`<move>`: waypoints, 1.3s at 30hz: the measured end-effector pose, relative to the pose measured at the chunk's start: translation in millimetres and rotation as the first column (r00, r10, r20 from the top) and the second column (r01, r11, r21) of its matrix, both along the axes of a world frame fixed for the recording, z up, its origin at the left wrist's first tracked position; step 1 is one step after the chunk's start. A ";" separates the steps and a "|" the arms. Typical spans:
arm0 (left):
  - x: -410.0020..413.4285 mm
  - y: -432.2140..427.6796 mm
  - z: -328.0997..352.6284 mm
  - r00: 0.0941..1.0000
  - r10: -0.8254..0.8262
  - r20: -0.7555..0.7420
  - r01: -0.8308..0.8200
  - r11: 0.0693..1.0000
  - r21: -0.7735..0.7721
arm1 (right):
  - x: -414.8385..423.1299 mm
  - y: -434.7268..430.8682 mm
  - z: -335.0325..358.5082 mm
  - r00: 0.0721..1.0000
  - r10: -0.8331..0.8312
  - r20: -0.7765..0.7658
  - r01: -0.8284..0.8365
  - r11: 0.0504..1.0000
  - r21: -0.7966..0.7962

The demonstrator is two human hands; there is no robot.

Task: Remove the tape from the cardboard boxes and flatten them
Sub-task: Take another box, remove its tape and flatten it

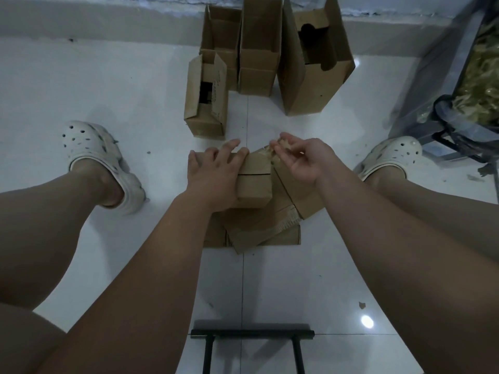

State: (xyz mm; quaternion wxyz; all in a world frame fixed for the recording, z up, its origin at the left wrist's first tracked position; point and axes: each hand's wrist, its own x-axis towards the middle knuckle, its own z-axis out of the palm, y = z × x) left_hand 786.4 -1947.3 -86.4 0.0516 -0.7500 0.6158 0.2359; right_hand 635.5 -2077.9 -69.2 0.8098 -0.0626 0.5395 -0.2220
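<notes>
A small brown cardboard box [255,182] sits on a pile of flattened cardboard [266,228] on the white tiled floor between my feet. My left hand [216,171] lies over the box's left side, its fingers spread across the top. My right hand [299,157] is at the box's far right corner, palm turned up, and pinches a strip of clear tape [272,150] that peels off the edge. Several more cardboard boxes [310,66] stand upright by the far wall, their flaps open.
My feet in white clogs [100,157] rest to the left and right [391,155] of the pile. A clear bag of crumpled tape [483,74] on a dark frame stands at the right. A black stool bar [252,333] is close to me.
</notes>
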 end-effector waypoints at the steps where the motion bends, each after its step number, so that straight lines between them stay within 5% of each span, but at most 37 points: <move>1: -0.8 -1.1 -0.1 1.000 0.000 -0.004 0.000 1.000 -0.004 | -0.8 3.4 -0.1 0.999 -0.022 0.032 0.022 1.000 -0.020; 5: -1.7 -2.3 -0.1 1.000 0.001 -0.028 -0.001 1.000 -0.012 | -6.1 10.5 -5.4 0.993 -0.021 0.112 0.024 0.999 -0.033; 8: -4.6 2.3 -3.1 0.999 -0.045 -0.016 0.045 0.999 -0.002 | -8.0 6.7 -9.5 0.960 0.257 -0.111 -0.271 0.953 -0.134; 10: -10.7 4.9 -5.7 0.997 -0.070 -0.013 0.070 0.997 -0.010 | -4.9 5.3 -9.9 0.676 0.527 -0.515 -0.713 0.643 -0.279; 12: -16.8 4.5 -7.3 0.997 -0.082 -0.004 0.082 0.996 -0.037 | -0.8 5.5 -12.3 0.366 0.506 -0.781 -0.928 0.263 -0.264; 13: -19.1 3.6 -7.9 0.996 -0.085 -0.001 0.085 0.995 -0.052 | 0.5 5.3 -13.0 0.302 0.493 -0.816 -0.953 0.173 -0.248; 16: -22.4 5.2 -11.3 0.996 -0.089 0.002 0.088 0.993 -0.082 | -1.3 2.7 -16.4 0.219 0.527 -0.821 -0.975 0.099 -0.196; 18: -22.1 8.2 -14.3 0.996 -0.086 0.006 0.086 0.993 -0.086 | -5.5 0.6 -19.7 0.214 0.557 -0.802 -0.976 0.097 -0.193; 22: -24.7 12.4 -19.5 0.997 -0.076 -0.021 0.074 0.993 -0.089 | -16.5 3.3 -27.0 0.367 0.564 -0.740 -0.930 0.229 -0.286; 31: -20.9 14.5 -20.2 0.997 -0.031 -0.067 0.027 0.998 -0.064 | -16.1 18.6 -50.2 0.271 0.333 -0.903 -0.963 0.087 -0.257; 39: -5.8 -17.4 6.3 0.995 -0.063 -0.078 0.061 0.998 -0.036 | 7.7 16.2 -39.4 0.379 0.132 -0.916 -0.887 0.334 -0.319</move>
